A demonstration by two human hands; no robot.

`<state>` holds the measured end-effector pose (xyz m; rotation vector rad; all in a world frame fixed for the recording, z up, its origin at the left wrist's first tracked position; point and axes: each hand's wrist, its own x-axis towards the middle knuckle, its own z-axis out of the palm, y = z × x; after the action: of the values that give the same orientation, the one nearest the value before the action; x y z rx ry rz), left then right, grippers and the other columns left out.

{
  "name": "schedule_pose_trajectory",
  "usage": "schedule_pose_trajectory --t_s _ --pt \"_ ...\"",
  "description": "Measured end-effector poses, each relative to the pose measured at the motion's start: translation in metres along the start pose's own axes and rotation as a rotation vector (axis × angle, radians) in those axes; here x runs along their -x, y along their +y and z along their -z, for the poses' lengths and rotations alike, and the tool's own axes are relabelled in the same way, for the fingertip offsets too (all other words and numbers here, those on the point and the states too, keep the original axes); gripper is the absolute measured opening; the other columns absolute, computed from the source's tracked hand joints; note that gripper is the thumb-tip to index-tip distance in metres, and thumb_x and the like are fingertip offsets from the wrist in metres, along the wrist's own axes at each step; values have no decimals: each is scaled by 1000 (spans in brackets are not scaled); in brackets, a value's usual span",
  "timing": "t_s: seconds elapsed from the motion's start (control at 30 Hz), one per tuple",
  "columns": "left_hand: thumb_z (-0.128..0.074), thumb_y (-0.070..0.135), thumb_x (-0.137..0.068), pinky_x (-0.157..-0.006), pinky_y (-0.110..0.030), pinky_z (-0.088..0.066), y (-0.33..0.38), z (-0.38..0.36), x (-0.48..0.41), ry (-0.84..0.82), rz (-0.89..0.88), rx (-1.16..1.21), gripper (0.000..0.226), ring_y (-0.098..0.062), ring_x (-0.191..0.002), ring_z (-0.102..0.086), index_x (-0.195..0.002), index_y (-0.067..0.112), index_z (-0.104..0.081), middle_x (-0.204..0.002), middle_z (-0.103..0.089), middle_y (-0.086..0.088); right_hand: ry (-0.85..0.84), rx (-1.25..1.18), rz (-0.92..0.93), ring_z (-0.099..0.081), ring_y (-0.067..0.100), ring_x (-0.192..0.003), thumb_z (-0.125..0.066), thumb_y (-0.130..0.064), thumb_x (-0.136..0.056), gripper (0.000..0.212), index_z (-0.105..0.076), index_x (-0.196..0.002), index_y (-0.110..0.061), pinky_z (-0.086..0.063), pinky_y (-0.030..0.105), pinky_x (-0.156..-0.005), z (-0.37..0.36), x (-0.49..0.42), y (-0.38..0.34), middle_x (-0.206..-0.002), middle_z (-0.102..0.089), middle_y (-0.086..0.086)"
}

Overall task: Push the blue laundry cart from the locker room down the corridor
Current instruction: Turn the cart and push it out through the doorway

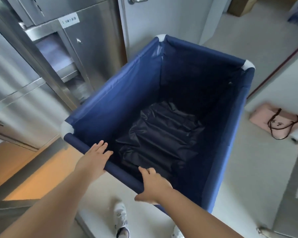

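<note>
laundry cart [119,93], one, left hand [93,158], right hand [154,185]

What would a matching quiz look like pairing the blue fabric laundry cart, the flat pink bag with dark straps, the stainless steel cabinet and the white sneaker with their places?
Things:
1 blue fabric laundry cart
2 flat pink bag with dark straps
3 stainless steel cabinet
4 white sneaker

Places:
A on the floor right of the cart
B at the bottom edge, below the cart's near rail
C centre, left hand and right hand on its near rail
D left of the cart

Pairs: 1-C, 2-A, 3-D, 4-B.
</note>
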<state>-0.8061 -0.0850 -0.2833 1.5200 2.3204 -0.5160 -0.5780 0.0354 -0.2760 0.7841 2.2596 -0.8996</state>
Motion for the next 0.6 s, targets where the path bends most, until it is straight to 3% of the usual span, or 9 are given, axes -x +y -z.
schedule_pose_trajectory --t_s 0.33,0.6 --pt "-63 31 -91 -123 -38 -11 -66 2 -46 -62 -192 -90 72 -26 -152 -4 -153 25 -26 -164 -17 -6 65 -74 -288 -49 29 -123 -57 -22 -79 90 -15 -158 -33 -45 40 -97 -9 -6 -19 -147 -39 2" --pt "-60 31 -92 -121 -40 -6 -56 2 -59 4 -244 -171 61 -26 -151 -11 -148 28 -34 -159 -31 -3 145 -74 -303 -49 26 -123 -54 -22 -81 84 -20 -157 -34 -39 39 -101 -9 -6 -3 -146 -44 1"
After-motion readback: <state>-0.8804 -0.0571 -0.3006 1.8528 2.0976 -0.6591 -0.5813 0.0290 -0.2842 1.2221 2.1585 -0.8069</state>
